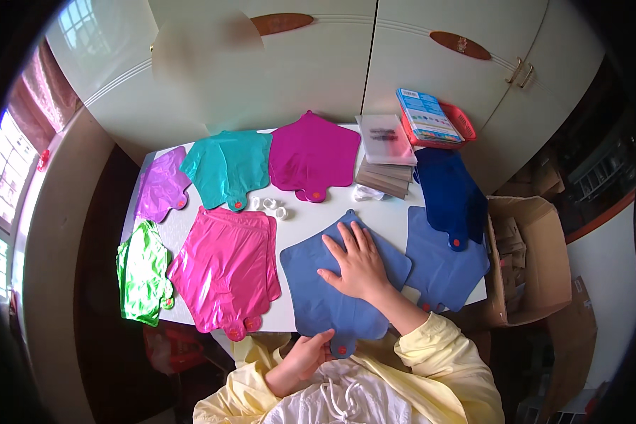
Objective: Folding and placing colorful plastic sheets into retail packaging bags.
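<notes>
White surface (300,225): flat foil balloons laid out across it. Light blue balloon (332,297) lies near centre at the near edge. Right hand (357,263) rests flat on it, fingers spread, gripping nothing. Left hand (305,355) pinches the balloon's near edge beside its red valve, fingers closed on it. Pink balloon stack (226,272) just left; second light blue balloon (442,265) right. White rings (271,205) far of centre.

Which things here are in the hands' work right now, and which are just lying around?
In hand:
- light blue foil balloon, pressed flat by right hand, its tail pinched by left hand

Lying about:
- pink balloons
- green balloon
- teal balloon
- cardboard box
- red basket
</notes>
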`<state>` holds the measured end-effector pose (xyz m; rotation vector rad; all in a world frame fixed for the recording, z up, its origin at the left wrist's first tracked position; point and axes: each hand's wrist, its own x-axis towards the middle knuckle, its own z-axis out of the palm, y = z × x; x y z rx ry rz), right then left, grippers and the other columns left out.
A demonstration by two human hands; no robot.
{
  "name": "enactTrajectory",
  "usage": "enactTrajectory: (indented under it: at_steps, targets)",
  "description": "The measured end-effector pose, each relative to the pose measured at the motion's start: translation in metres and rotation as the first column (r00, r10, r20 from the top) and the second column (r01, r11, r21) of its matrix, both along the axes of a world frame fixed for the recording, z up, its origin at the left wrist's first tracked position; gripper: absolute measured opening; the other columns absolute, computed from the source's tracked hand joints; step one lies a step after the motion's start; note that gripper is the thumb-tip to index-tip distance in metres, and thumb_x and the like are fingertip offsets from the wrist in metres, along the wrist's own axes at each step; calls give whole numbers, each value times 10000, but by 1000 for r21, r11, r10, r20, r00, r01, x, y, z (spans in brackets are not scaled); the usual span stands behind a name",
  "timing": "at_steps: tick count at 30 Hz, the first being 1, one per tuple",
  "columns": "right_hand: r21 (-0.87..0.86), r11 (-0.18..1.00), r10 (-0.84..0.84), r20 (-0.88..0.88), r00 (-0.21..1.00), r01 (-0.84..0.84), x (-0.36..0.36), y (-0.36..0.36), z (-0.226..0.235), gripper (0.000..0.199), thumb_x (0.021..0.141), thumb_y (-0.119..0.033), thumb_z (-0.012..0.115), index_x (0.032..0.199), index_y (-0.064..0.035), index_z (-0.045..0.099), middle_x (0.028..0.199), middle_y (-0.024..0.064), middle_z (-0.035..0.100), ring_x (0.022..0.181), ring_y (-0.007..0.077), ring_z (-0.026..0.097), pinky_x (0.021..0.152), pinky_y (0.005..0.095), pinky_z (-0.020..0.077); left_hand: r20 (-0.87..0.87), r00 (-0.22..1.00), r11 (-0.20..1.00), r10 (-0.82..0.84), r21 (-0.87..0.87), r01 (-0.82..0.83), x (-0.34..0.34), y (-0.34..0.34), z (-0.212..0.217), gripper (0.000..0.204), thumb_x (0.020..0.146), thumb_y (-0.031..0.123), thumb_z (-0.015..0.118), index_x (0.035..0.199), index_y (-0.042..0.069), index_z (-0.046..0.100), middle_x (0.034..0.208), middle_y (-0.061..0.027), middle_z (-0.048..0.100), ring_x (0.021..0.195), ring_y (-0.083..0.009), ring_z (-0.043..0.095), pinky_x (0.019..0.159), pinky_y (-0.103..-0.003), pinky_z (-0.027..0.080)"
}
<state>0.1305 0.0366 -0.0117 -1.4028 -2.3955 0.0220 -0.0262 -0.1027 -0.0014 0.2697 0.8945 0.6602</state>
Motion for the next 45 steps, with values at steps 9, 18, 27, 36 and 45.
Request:
enactTrajectory:
  at_steps: [9,18,27,36,45]
  targets:
    - [6,1000,11,-5,1000,-11,1,0,0,637,826,-504,590,1343,-152,473,1401,200,375,1316,411,314,1086,530,258,310,949,941,54,-334,55,10,-9,-25,197,961,147,453,995,-38,512,1108,-186,609,1030,-276,618,883,-417,527]
    - [9,999,38,-34,999,-37,0,2,-3,626,823,-497,599,1315,-124,496,1399,205,373,1309,415,317,1078,549,252,349,931,928,106,-371,33,25,-1,-39,176,962,169,462,918,6,513,809,-86,563,722,-195,531,708,-334,484]
    - [-85,990,-125,-168,978,112,16,34,1,600,838,-372,625,1295,-21,456,1359,246,399,1227,430,401,1017,496,342,165,985,965,53,-262,-8,29,-2,-18,156,970,157,465,933,16,521,807,-81,558,713,-186,522,701,-339,480]
    - [-580,812,-316,-527,789,-62,36,68,7,661,881,-428,589,1327,19,394,1251,258,521,1136,373,528,968,413,409,-273,954,909,-124,353,219,14,-26,-56,100,955,114,505,984,21,529,788,-65,554,689,-147,518,640,-295,459]
    - [-618,782,-337,-308,890,82,33,73,41,291,885,-303,544,907,-34,652,829,132,659,789,242,620,705,363,469,105,992,995,-72,-68,79,6,-16,-26,145,954,133,472,981,3,530,829,-116,592,727,-200,561,745,-377,512]
